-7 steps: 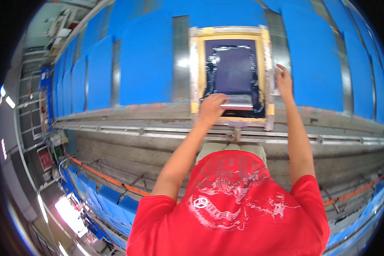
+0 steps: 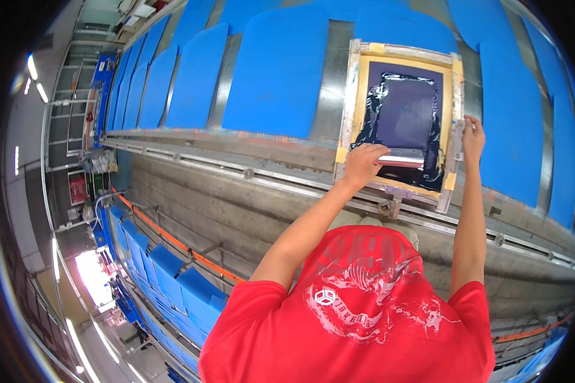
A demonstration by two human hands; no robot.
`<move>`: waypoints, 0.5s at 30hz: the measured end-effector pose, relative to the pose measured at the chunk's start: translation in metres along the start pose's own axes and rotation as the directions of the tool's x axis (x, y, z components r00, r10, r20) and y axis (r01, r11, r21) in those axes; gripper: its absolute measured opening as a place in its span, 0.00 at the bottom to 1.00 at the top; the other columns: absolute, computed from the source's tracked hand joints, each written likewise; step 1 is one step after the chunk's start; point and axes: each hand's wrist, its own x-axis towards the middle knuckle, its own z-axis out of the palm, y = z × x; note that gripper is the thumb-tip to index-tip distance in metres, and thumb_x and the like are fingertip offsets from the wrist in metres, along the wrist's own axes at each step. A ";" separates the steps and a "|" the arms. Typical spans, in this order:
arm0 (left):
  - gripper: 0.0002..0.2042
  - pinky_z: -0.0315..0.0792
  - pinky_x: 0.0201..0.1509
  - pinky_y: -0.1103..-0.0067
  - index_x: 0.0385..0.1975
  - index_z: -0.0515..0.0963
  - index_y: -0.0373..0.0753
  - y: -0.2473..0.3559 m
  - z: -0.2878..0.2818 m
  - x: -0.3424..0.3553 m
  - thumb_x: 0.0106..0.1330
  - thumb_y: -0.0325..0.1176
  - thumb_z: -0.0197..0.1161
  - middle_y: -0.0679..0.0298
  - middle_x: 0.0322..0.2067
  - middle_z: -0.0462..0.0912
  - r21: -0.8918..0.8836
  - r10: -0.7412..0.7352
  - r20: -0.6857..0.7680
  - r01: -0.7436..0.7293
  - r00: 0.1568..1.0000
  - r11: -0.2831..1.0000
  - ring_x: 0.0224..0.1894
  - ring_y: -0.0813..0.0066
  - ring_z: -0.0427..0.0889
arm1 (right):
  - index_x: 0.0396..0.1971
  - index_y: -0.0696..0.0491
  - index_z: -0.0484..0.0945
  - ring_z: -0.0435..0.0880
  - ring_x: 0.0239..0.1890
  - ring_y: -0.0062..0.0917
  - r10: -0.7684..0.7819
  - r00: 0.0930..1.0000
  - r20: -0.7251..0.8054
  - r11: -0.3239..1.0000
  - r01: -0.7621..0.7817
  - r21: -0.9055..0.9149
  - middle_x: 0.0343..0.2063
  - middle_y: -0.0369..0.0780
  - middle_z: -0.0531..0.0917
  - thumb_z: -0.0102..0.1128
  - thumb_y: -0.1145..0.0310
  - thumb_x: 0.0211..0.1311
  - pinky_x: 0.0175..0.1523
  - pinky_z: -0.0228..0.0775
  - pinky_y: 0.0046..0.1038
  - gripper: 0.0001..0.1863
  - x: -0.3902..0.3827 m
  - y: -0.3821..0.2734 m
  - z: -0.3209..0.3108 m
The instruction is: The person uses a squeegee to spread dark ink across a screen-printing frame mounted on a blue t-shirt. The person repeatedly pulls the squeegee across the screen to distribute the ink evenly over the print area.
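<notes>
A long table (image 2: 281, 185) runs across a factory hall, lined with blue pallets (image 2: 275, 70); a second row of blue pallets (image 2: 166, 268) lies below it. On the table, among the pallets, sits a wooden printing screen (image 2: 399, 118), yellow-taped with dark ink. A small red sign (image 2: 78, 188) hangs far left of the screen. The left hand (image 2: 364, 165), fingers closed, grips a squeegee (image 2: 402, 158) at the screen's near edge. The right hand (image 2: 473, 137) clasps the screen's right rail. Since the earlier frame, the hands sit much as before.
</notes>
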 end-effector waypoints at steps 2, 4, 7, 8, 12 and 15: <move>0.20 0.78 0.52 0.69 0.44 0.86 0.44 -0.002 -0.007 -0.004 0.48 0.23 0.70 0.65 0.45 0.88 -0.016 -0.056 -0.089 0.055 0.994 0.998 0.47 0.61 0.84 | 0.46 0.51 0.85 0.69 0.23 0.15 -0.043 0.998 -0.053 0.999 0.042 -0.022 0.20 0.32 0.75 0.57 0.61 0.74 0.29 0.60 0.25 0.13 -0.006 -0.027 0.003; 0.21 0.77 0.52 0.69 0.45 0.86 0.44 -0.003 -0.020 -0.012 0.48 0.22 0.69 0.65 0.47 0.87 -0.011 -0.057 -0.122 0.056 0.991 0.998 0.49 0.61 0.82 | 0.47 0.52 0.84 0.66 0.22 0.14 -0.075 0.996 -0.040 0.996 0.077 0.044 0.19 0.30 0.72 0.57 0.61 0.75 0.28 0.57 0.23 0.13 -0.020 -0.054 0.024; 0.24 0.77 0.53 0.69 0.46 0.85 0.45 -0.038 -0.064 -0.025 0.45 0.20 0.66 0.67 0.49 0.85 -0.005 0.023 -0.057 -0.023 0.998 1.000 0.51 0.61 0.80 | 0.47 0.54 0.83 0.62 0.21 0.12 -0.110 0.994 -0.003 0.983 0.109 0.151 0.19 0.27 0.69 0.55 0.63 0.76 0.26 0.53 0.22 0.12 -0.048 -0.094 0.082; 0.24 0.77 0.53 0.69 0.46 0.85 0.45 -0.052 -0.077 -0.033 0.44 0.20 0.66 0.68 0.49 0.85 0.015 0.049 -0.040 -0.048 0.998 0.999 0.51 0.62 0.80 | 0.47 0.54 0.83 0.62 0.21 0.11 -0.089 0.996 0.022 0.981 0.083 0.177 0.19 0.27 0.69 0.55 0.63 0.76 0.26 0.53 0.22 0.12 -0.058 -0.108 0.099; 0.27 0.76 0.53 0.68 0.48 0.84 0.48 -0.131 -0.157 -0.056 0.44 0.20 0.66 0.70 0.50 0.84 0.087 0.133 0.056 -0.137 0.990 0.987 0.54 0.64 0.80 | 0.47 0.54 0.82 0.62 0.21 0.11 -0.051 0.998 0.044 0.966 0.038 0.254 0.18 0.27 0.68 0.56 0.63 0.76 0.26 0.52 0.21 0.12 -0.094 -0.150 0.191; 0.25 0.77 0.53 0.69 0.47 0.85 0.48 -0.185 -0.206 -0.076 0.44 0.22 0.66 0.71 0.50 0.85 0.127 0.106 0.098 -0.118 0.989 0.985 0.53 0.64 0.81 | 0.47 0.54 0.82 0.64 0.21 0.13 -0.071 0.997 0.034 0.980 0.064 0.188 0.18 0.29 0.69 0.55 0.62 0.77 0.27 0.56 0.23 0.13 -0.116 -0.143 0.258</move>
